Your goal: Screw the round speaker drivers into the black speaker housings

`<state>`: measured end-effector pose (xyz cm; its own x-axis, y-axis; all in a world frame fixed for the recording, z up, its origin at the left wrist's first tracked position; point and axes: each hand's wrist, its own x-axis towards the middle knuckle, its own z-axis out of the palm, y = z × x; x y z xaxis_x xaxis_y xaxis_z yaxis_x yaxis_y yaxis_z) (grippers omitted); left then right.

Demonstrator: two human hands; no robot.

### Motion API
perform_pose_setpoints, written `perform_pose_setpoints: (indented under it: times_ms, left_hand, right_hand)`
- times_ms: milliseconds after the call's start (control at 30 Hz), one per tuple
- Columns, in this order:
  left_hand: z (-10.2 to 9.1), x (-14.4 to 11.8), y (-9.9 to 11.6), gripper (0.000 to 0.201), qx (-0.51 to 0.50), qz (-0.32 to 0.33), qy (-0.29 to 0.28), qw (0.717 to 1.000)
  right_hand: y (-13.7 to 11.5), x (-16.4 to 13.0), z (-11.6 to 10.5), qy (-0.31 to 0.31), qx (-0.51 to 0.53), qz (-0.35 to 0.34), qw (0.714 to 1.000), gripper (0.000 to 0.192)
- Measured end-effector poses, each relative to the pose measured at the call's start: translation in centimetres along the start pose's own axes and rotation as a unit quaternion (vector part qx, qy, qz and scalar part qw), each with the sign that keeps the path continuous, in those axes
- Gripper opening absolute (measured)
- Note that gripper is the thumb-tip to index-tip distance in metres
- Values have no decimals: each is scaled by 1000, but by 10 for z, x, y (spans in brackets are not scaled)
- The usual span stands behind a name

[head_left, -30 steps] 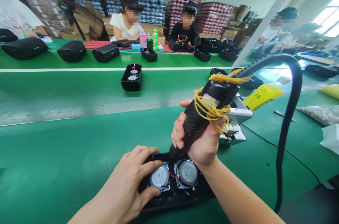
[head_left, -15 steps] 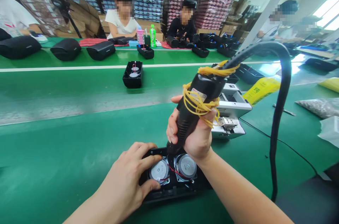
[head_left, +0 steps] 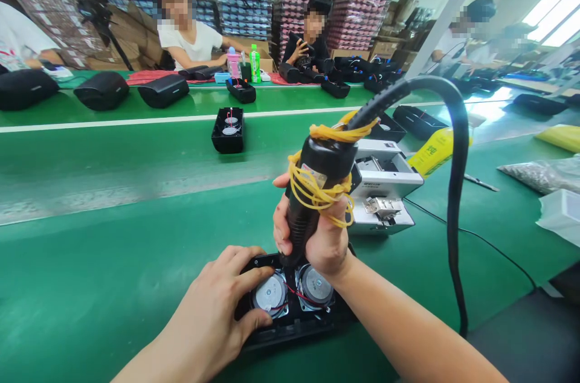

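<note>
Since a second ago my right hand [head_left: 324,238] has shifted the electric screwdriver [head_left: 317,189] leftward, fist closed around it; my left hand [head_left: 217,304] presses flat on the speaker housing [head_left: 290,304], low on the green worktop [head_left: 90,274].

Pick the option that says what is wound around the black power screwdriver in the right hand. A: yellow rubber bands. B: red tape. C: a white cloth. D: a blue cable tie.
A: yellow rubber bands loop around the body of the black power screwdriver gripped by the right hand.
</note>
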<state>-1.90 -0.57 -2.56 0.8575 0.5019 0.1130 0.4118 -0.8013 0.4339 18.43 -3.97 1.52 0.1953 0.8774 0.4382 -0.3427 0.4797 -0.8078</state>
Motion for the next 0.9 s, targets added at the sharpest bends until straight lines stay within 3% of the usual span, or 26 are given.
perform_pose_setpoints:
  times_ms: [400,667,767,900]
  left_hand:
    - [-8,7,4,56,35,-14,-58,998]
    - [-3,6,3,45,54,-19,-52,997]
    - [5,3,-10,50,61,12,-29,998]
    - [28,-6,-43,63,81,108,67,989]
  right_hand:
    - [13,-12,5,-59,29,22,998,74]
    - [19,-14,4,-68,41,9,997,67]
    - [21,-15,6,-81,35,3,996,66]
    - [1,-16,1,-45,28,-15,998,77]
